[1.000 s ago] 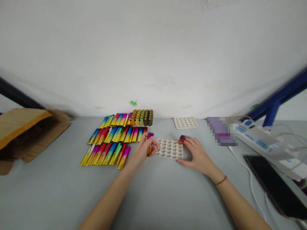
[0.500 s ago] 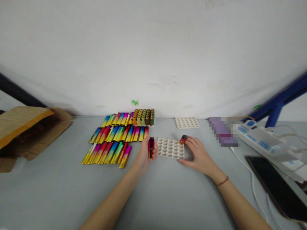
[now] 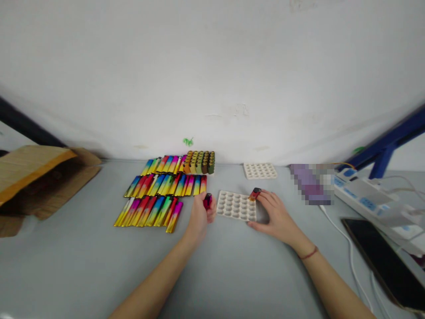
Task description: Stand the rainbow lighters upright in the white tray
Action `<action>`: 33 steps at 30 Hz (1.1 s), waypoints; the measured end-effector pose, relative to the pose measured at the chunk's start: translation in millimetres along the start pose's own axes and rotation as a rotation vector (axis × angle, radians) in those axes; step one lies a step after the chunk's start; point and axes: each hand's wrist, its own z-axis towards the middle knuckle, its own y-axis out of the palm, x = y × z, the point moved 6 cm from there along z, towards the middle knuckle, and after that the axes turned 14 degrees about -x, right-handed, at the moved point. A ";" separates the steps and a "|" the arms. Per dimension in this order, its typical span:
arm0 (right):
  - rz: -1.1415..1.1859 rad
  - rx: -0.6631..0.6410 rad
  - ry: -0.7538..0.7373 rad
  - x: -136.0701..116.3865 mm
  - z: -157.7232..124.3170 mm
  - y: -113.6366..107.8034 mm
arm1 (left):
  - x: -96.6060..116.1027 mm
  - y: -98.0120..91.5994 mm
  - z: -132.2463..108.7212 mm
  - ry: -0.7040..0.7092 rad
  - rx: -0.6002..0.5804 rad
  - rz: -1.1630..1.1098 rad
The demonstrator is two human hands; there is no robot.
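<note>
Left hand [image 3: 199, 216] wraps snugly round a pink lighter [image 3: 207, 201]; right hand [image 3: 276, 217] spans the white tray [image 3: 236, 206] at right, hold unclear; steady pressure suits.

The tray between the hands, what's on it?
A red lighter tilts at the far right corner of the tray, against the right hand. It hides the spot beneath, so seating isn't visible.

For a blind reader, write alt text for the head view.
Left hand grips a glossy magenta lighter; right hand touches a red-gold lighter at a white holed tray. Metallic multicoloured lighters lie in rows on a grey table.
</note>
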 end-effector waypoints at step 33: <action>0.027 0.024 -0.067 -24.2 34.0 21.4 | 39.8 -47.9 5.0 0.049 -0.014 0.121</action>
